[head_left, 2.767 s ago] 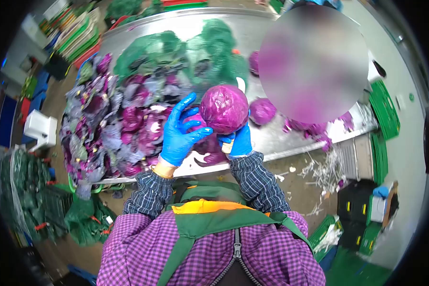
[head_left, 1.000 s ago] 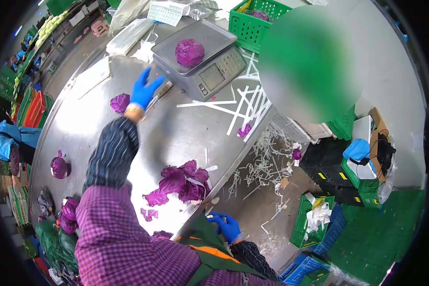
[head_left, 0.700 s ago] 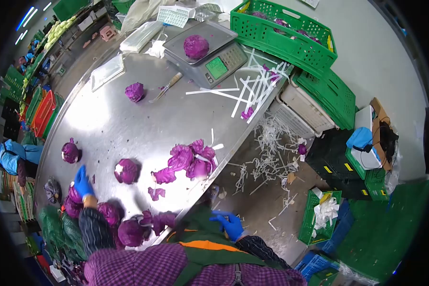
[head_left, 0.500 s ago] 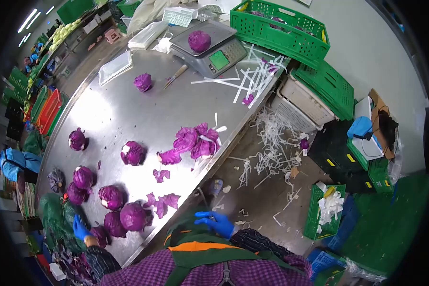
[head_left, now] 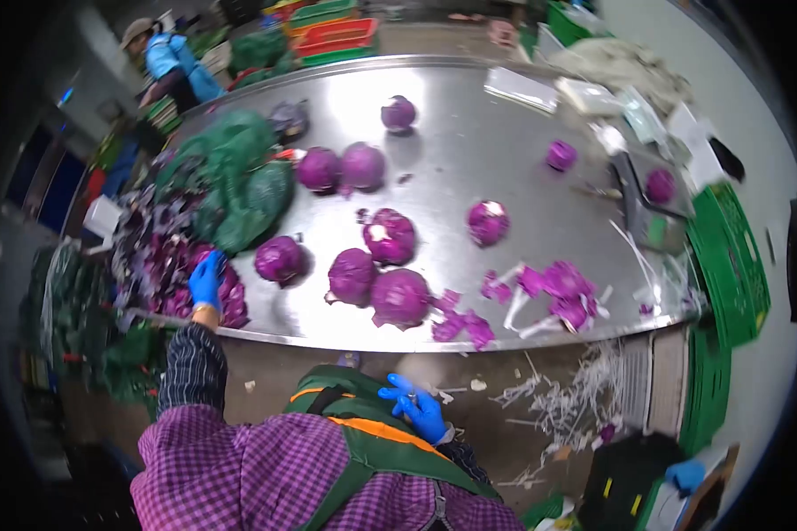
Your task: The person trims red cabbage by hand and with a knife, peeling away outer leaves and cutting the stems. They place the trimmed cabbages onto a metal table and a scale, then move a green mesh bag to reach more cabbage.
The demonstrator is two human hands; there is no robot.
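Note:
My left hand (head_left: 205,283), in a blue glove, reaches over the heap of loose purple cabbage leaves (head_left: 155,257) at the table's left end. Its fingers are stretched out, touching or just above the heap; their tips are blurred. My right hand (head_left: 421,412), also blue-gloved, is in front of my green apron (head_left: 363,416), below the table edge. Some of its fingers are bent around a small greyish thing that I cannot make out. Several red cabbages stand on the metal table, the closest to my left hand being one cabbage (head_left: 280,260) to its right.
A green net sack (head_left: 239,186) lies by the heap. Torn leaves (head_left: 562,288) lie near the front edge. At the right are a scale (head_left: 651,199) bearing a cabbage and a green crate (head_left: 726,257). White strips (head_left: 567,398) litter the floor. A person in blue (head_left: 173,62) is beyond the table.
My view has swung to the left. My left hand has moved from beside a cabbage and the net sack to the leaf heap. The right hand stays before the apron, its fingers more bent.

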